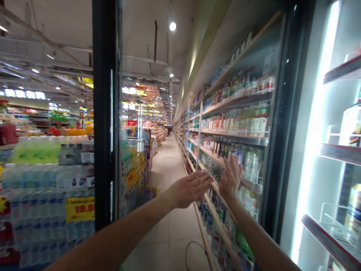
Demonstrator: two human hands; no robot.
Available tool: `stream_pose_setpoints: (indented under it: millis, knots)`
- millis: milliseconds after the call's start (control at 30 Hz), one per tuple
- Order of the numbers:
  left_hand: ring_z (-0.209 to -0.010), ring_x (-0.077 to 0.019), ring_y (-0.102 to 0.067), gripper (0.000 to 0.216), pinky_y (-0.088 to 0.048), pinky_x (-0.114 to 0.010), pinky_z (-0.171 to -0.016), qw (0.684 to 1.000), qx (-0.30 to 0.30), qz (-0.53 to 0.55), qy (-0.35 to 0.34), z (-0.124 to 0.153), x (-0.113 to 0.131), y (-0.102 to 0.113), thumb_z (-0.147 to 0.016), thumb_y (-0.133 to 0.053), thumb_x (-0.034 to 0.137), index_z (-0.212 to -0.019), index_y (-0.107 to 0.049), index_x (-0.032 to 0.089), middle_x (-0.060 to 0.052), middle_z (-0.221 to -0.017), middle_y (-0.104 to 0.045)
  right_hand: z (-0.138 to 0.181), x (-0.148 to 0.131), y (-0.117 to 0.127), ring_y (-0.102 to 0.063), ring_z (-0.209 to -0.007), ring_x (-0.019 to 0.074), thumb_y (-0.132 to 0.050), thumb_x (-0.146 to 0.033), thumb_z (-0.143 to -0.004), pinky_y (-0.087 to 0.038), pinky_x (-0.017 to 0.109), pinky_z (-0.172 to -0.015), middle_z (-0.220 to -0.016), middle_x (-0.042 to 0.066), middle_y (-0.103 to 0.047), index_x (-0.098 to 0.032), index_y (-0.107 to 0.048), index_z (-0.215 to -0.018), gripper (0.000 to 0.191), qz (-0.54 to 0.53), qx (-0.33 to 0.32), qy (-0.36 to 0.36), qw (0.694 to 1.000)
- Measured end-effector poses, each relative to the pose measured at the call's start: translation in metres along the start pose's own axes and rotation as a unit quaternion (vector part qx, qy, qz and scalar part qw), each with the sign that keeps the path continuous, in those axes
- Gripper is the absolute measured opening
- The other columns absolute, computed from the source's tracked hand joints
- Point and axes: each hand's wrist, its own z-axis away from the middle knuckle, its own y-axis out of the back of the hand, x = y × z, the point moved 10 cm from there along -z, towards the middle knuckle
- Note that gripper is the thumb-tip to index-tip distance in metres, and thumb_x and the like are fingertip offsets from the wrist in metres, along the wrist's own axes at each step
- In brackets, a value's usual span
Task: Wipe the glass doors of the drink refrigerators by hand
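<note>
At far left, stacked bottled water point(42, 188) stands behind a yellow price tag point(80, 209). An open cooler door point(106, 113) stands edge-on beside it. Past it, the left hand point(190, 188) stretches flat, fingers together, holding nothing, near the glass. The right hand point(230, 177) presses open-palmed on the neighbouring glass door point(254, 124), over shelves of drinks point(248, 116). At far right is the lit, open cooler point(338, 150). This looks like steadying or sliding that door; any further push needs even palm pressure.
</note>
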Motion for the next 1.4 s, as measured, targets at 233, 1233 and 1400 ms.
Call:
stream_pose_setpoints:
  millis: [233,1233,1400]
  knots:
    - [-0.139,-0.0272,-0.014,0.062,-0.017,-0.047,-0.112,0.973,0.053,-0.038,0.221,-0.017,-0.067,0.011,-0.089,-0.039,0.045,-0.139,-0.028,0.010,-0.012,-0.146,-0.030,-0.010,-0.053,0.009,-0.026,-0.136,0.0229,-0.029,-0.021,-0.089,-0.027,0.052,-0.107,-0.147,0.008,-0.029,-0.026,-0.023,-0.142,0.053,-0.147,0.001,0.045,0.988]
    - [-0.136,-0.0260,-0.026,0.079,-0.014,-0.046,-0.112,0.926,0.039,-0.009,0.375,0.072,-0.057,0.022,-0.083,-0.043,0.056,-0.144,-0.013,0.016,-0.012,-0.143,-0.035,0.006,0.051,0.031,-0.028,-0.133,0.0311,-0.030,-0.024,-0.089,-0.019,0.066,-0.100,-0.140,0.020,-0.036,-0.016,-0.047,-0.124,0.040,0.087,0.055,-0.141,0.985]
    - [-0.135,-0.0262,-0.026,0.080,-0.015,-0.045,-0.112,0.925,0.035,-0.010,0.379,0.072,-0.057,0.023,-0.082,-0.044,0.057,-0.144,-0.012,0.017,-0.012,-0.143,-0.035,0.013,-0.014,0.005,-0.023,-0.136,0.0261,-0.039,-0.023,-0.086,-0.023,0.055,-0.105,-0.145,0.010,-0.032,-0.025,-0.052,-0.117,0.034,0.037,-0.023,-0.004,0.999]
